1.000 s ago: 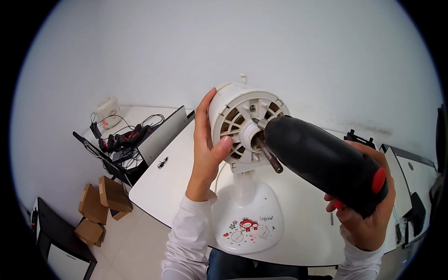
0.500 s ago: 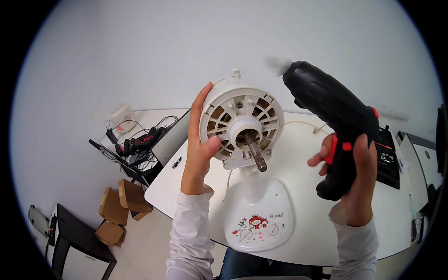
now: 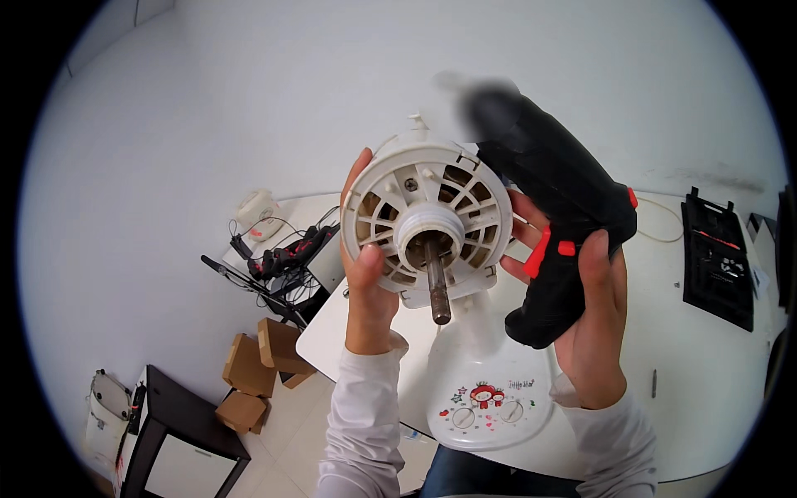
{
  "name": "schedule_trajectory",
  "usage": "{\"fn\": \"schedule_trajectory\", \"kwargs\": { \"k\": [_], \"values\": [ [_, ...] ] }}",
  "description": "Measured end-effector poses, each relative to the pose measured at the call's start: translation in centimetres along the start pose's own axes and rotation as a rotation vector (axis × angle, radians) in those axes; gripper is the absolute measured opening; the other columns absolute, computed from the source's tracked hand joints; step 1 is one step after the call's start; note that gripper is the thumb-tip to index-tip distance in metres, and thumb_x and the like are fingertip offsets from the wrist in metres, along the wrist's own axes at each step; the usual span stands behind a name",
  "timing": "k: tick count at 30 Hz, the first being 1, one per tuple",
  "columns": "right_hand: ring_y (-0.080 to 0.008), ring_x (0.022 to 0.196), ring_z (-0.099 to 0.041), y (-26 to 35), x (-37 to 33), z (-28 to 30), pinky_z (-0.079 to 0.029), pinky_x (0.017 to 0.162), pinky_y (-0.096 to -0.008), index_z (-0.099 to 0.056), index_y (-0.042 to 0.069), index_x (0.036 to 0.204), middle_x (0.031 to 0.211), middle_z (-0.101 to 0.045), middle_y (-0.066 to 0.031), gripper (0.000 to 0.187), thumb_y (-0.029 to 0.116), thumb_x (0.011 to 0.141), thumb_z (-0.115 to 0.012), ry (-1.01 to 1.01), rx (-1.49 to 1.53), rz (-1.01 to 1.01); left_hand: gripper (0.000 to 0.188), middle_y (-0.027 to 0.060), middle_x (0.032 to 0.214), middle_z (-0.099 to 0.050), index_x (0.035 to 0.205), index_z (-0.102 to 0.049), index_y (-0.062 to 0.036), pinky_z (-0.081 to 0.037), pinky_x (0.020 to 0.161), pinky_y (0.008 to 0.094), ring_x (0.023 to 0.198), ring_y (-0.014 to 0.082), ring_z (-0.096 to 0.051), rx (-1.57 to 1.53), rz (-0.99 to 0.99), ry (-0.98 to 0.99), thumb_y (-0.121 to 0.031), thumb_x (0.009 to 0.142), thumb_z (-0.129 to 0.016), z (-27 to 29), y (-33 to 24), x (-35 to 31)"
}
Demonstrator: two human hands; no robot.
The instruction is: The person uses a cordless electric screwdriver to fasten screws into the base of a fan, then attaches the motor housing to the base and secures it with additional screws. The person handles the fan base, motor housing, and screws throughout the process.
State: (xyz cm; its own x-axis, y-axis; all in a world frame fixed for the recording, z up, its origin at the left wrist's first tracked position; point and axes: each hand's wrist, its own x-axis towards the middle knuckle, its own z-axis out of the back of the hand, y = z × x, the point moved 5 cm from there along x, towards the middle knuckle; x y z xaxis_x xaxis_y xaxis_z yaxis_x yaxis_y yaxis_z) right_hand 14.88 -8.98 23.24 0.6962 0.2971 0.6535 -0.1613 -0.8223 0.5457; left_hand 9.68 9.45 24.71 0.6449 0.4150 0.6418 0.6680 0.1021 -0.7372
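A white table fan without its blades stands before me, its round motor housing [image 3: 427, 178] turned toward me. A bare metal shaft [image 3: 437, 286] sticks out of the collar at its centre. My left hand [image 3: 369, 290] grips the housing's left side, thumb on the front rim. In my right hand [image 3: 599, 324] is a black cordless drill [image 3: 558, 166] with red buttons, pointing up and left; its tip is blurred. Some right fingertips reach behind the drill to the housing's right edge; whether they touch it I cannot tell. Below is the fan's white base [image 3: 490, 419] with cartoon prints and two round knobs.
On the white table [image 3: 631, 432] at right lie an open black tool case [image 3: 718, 261] and a thin dark rod [image 3: 653, 383]. Tangled cables with black-and-red devices [image 3: 295, 253] are at back left. Cardboard boxes [image 3: 249, 378] and a dark cabinet [image 3: 187, 432] stand at lower left.
My right hand has brought the drill left, close beside the motor housing, and its fingers are now at the housing's edge. The housing has tilted slightly. The whole view has shifted.
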Motion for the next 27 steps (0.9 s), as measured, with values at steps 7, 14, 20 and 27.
{"fn": "schedule_trajectory", "kwargs": {
  "k": [7, 14, 20, 27],
  "values": [
    [-0.0237, 0.118, -0.046, -0.5, 0.1, 0.3, -0.041, 0.096, -0.0369, -0.032, -0.002, 0.134, 0.130, -0.046, -0.0170, 0.054, 0.031, 0.093, -0.048, 0.073, 0.038, 0.048, 0.108, 0.0177, 0.128, -0.044, 0.141, -0.020, -0.0060, -0.046, 0.094, 0.0412, 0.114, 0.0291, -0.051, -0.052, -0.067, 0.038, -0.055, 0.059, -0.070, 0.0, 0.6, 0.3],
    [-0.0241, 0.119, -0.046, -0.5, 0.2, 0.5, -0.037, 0.099, -0.0356, -0.032, -0.003, 0.133, 0.130, -0.046, -0.0173, 0.056, 0.032, 0.093, -0.049, 0.082, 0.029, 0.109, 0.113, 0.0165, 0.129, -0.044, 0.141, -0.020, -0.0066, -0.045, 0.096, 0.0412, 0.115, 0.0280, -0.050, -0.023, -0.138, 0.055, -0.060, 0.056, -0.073, -0.6, 0.2, 0.6],
    [-0.0171, 0.109, -0.051, -0.6, 0.1, 1.0, -0.040, 0.093, -0.0299, -0.035, -0.002, 0.132, 0.126, -0.050, -0.0143, 0.053, 0.029, 0.092, -0.051, 0.024, 0.021, 0.052, 0.078, 0.0178, 0.122, -0.051, 0.132, -0.034, -0.0010, -0.044, 0.094, 0.0350, 0.108, 0.0256, -0.054, 0.200, -0.239, 0.068, -0.049, 0.074, -0.054, 0.4, -0.7, 0.9],
    [-0.0371, 0.119, -0.045, -1.0, 0.6, 1.6, -0.037, 0.098, -0.0472, -0.026, -0.003, 0.136, 0.132, -0.040, -0.0245, 0.064, 0.043, 0.094, -0.038, 0.080, -0.205, 0.022, 0.069, 0.0248, 0.131, -0.042, 0.129, -0.040, 0.0049, -0.049, 0.091, 0.0415, 0.116, 0.0296, -0.051, 0.401, -0.395, 0.146, -0.038, 0.077, -0.051, -1.0, -4.8, 2.0]
  ]
}}
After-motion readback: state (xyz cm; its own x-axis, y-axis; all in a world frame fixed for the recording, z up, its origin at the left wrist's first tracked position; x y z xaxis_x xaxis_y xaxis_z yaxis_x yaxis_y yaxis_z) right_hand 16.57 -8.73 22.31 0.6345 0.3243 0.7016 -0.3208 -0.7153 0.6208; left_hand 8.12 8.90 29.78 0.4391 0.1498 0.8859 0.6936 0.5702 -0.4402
